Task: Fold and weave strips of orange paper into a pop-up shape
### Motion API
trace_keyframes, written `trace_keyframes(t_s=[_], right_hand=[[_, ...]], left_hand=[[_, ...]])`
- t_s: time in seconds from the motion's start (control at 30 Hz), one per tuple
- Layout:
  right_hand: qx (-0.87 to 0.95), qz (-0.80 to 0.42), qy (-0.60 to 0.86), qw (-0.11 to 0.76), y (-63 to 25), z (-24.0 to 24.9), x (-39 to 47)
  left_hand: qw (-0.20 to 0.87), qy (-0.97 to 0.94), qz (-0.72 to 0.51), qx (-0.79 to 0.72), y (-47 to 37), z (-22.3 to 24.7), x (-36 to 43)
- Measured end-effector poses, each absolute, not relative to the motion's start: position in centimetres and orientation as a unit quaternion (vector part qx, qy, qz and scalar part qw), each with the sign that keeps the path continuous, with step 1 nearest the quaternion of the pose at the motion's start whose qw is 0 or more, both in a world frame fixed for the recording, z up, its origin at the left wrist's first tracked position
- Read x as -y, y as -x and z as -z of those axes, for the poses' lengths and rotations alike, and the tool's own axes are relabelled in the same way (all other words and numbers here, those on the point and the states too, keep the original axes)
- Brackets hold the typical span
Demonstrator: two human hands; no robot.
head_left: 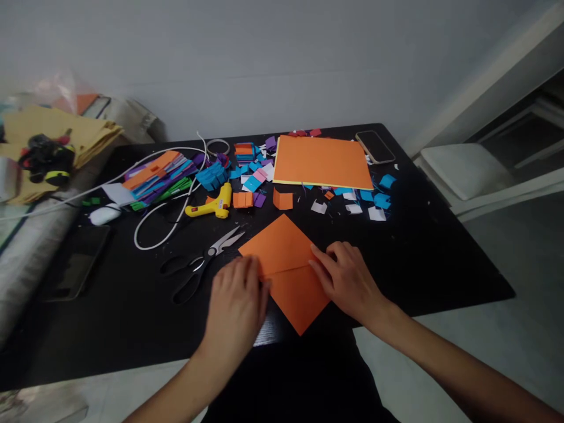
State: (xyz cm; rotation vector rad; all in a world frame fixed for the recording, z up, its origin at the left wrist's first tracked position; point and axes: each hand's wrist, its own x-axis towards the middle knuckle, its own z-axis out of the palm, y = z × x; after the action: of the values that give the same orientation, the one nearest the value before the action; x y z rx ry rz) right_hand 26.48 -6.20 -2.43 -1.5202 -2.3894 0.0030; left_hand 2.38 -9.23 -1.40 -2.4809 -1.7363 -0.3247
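Observation:
A sheet of orange paper lies turned like a diamond near the table's front edge, with a crease or edge line running across its middle. My left hand is at the sheet's left corner, its fingers curled over the paper and the thumb near the edge. At the right corner, my right hand has thumb and forefinger closed on the paper, the other fingers bent. Left of the sheet lie scissors with black handles and parted blades. A yellow glue gun rests behind them.
A stack of orange paper lies at the back among small folded paper pieces. A phone is at the back right. Folded coloured strips, a white cable and a dark phone-like slab occupy the left.

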Motion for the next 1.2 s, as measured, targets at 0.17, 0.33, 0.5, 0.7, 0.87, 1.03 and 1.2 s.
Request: trace_keyframes(t_s=[0.17,0.33,0.5,0.7,0.87,1.03,1.2], right_hand=[[0.837,-0.003,0.525,0.156,-26.6,2.7,5.8],[0.838,0.013,0.524,0.150,-26.5,2.7,5.7],[0.835,0.010,0.528,0.155,-26.3,2.6,5.8],[0.831,0.001,0.533,0.160,-26.2,2.5,5.8],[0.832,-0.013,0.532,0.157,-26.4,2.4,5.7],[0.823,-0.048,0.538,0.178,-26.9,2.5,5.2],[0.804,-0.114,0.558,0.171,-27.3,1.8,4.2]], left_hand=[[0.029,0.871,0.133,0.472,-8.2,2.5,8.6],[-0.002,0.861,0.148,0.487,-7.9,3.3,9.0],[-0.007,0.856,0.143,0.497,-4.3,3.0,9.9],[0.013,0.836,0.141,0.530,0.2,2.4,10.8],[0.021,0.841,0.127,0.525,2.0,2.5,11.1],[0.002,0.835,0.148,0.531,1.8,2.7,11.1],[-0.024,0.822,0.179,0.541,2.1,2.4,10.4]])
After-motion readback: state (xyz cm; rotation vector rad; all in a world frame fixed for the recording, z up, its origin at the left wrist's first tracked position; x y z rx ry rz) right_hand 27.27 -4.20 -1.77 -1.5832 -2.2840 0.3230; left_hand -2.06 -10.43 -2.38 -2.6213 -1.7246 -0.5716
